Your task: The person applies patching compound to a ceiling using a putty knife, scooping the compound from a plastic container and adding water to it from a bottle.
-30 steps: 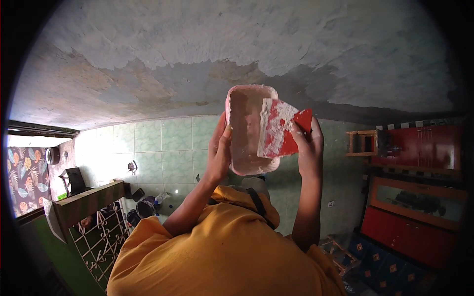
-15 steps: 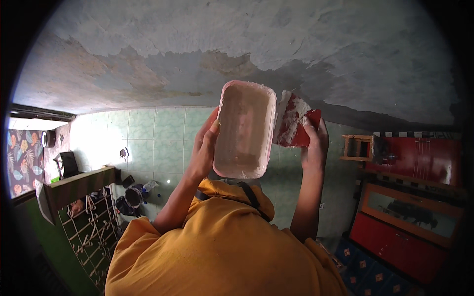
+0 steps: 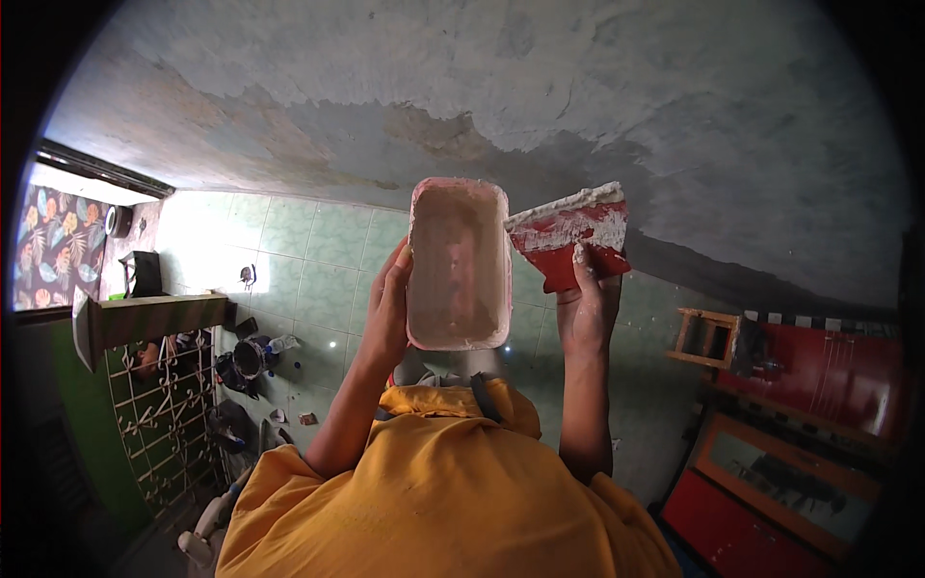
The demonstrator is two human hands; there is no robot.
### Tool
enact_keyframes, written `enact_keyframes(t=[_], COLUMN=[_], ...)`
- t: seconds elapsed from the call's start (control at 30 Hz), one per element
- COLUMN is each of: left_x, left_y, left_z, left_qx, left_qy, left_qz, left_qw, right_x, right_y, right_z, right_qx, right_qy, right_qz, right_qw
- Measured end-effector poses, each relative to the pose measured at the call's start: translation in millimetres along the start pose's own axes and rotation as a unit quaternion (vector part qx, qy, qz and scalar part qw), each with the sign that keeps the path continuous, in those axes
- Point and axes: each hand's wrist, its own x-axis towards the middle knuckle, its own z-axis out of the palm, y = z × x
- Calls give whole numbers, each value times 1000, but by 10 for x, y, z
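Note:
My left hand (image 3: 387, 306) grips the left side of a pink rectangular tub (image 3: 421, 332), its thumb over the rim. Whitish residue coats the tub's inner walls and edges. Closed around a red putty spreader (image 3: 559, 268), my right hand (image 3: 589, 306) has its thumb pressed on the flat face. White putty lies thick along the spreader's far edge, and that blade's left corner is right at the tub's right rim; whether they touch I cannot tell. Ahead is a wall (image 3: 540, 87) with a pale grey coat above a darker, ragged-edged band.
Green floor tiles (image 3: 318, 231) lie below. To the left are a white metal grille (image 3: 164, 414), a dark bucket (image 3: 252, 356) and a patterned curtain (image 3: 58, 241). On the right stand a small wooden stool (image 3: 705, 337) and a red cabinet (image 3: 742, 520) with a glass panel.
The spreader has turned, so its putty-covered edge now faces the wall rather than the tub. The tub has shifted slightly left, and the whole view has swung a little.

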Motion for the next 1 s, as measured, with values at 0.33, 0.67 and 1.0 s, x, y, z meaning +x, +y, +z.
enact_keyframes(t=[0.33,0.67,1.0], left_x=[-172,-316,-360], left_y=[296,714,791], left_z=[87,-126,-219], left_qx=[-34,-100,-67], left_qy=[56,36,14], left_qz=[29,50,87], left_qw=[997,993,994], right_x=[-198,-416,-256], right_y=[294,443,635], right_z=[204,691,633], right_qx=[-143,-357,-389], right_qy=[-62,-137,-103], right_qz=[-227,-408,-382], right_qw=[961,829,832])
